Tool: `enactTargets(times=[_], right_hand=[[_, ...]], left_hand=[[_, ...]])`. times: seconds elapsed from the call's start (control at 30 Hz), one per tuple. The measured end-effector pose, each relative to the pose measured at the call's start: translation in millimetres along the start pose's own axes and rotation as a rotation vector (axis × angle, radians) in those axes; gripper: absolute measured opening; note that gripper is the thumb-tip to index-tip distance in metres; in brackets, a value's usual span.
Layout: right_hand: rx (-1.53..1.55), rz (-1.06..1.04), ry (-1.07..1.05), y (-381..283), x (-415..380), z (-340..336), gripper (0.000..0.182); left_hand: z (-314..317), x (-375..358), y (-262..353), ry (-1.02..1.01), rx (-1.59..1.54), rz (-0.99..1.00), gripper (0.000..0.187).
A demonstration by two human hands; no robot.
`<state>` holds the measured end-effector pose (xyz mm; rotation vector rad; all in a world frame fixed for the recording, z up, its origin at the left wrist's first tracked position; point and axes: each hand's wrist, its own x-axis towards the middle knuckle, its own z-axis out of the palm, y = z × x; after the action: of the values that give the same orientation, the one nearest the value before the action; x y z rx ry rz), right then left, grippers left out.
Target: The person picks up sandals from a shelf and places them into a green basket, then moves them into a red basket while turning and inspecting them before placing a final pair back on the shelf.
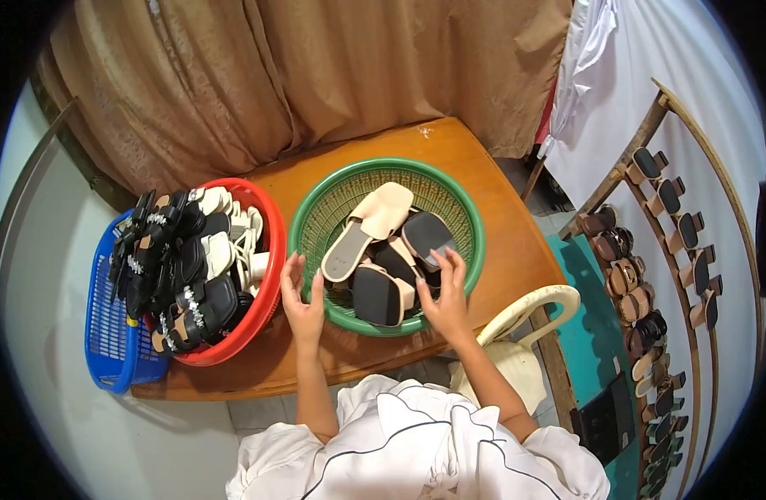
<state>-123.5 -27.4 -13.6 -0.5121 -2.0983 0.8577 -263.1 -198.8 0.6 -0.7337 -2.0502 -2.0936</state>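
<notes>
— What's in the middle?
— A cream sandal [381, 213], insole up, lying over others in the green basket [386, 163], which rests on the table [501, 233] toward its near edge. Below it a black-soled sandal [376, 297] seems to show its underside, and a dark sandal [427, 233] leans toward the basket's right side.

— And the hands?
— The left hand [303, 304] has its fingers parted at the basket's near left rim, holding nothing I can see. The right hand [447, 304] is loosely spread too, fingertips at the dark sandal; whether they press on it, I can't tell.

— How would those sandals handle?
— Light, I'd judge, with stiff soles and softer bands. The cream band looks smooth and might scuff, so I'd grip the sides of the sole or the heel, and not squeeze the band.

— What's farther out?
— Toward the table's left edge, a red basket [271, 275] heaped with black and white pairs; beside it, at the near left corner, a blue basket [104, 325]. A white chair [504, 367] stands by the near right corner. A brown curtain [383, 67] hangs behind the far edge; beyond the right edge, a wooden rack [645, 129] bears more footwear.
</notes>
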Motion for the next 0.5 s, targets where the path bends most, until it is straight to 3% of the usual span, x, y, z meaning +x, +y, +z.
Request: enactTargets(times=[0.07, 0.27, 0.37, 0.5], right_hand=[[-0.064, 0.011, 0.011, 6.6, 8.9, 4.1, 0.048], [-0.03, 0.188, -0.045, 44.8, 37.9, 19.8, 0.064], [0.049, 0.422, -0.122, 55.1, 48.3, 20.6, 0.062], [0.129, 0.45, -0.107, 63.6, 47.6, 21.7, 0.06]], left_hand=[[-7.3, 7.7, -6.1, 0.002, 0.019, -0.033, 0.05], [4.9, 37.6, -23.7, -0.437, 0.302, 0.092, 0.074], [23.6, 57.9, -31.2, -0.576, 0.414, 0.114, 0.081], [40.5, 75.1, -47.0, -0.672, 0.551, 0.077, 0.084]])
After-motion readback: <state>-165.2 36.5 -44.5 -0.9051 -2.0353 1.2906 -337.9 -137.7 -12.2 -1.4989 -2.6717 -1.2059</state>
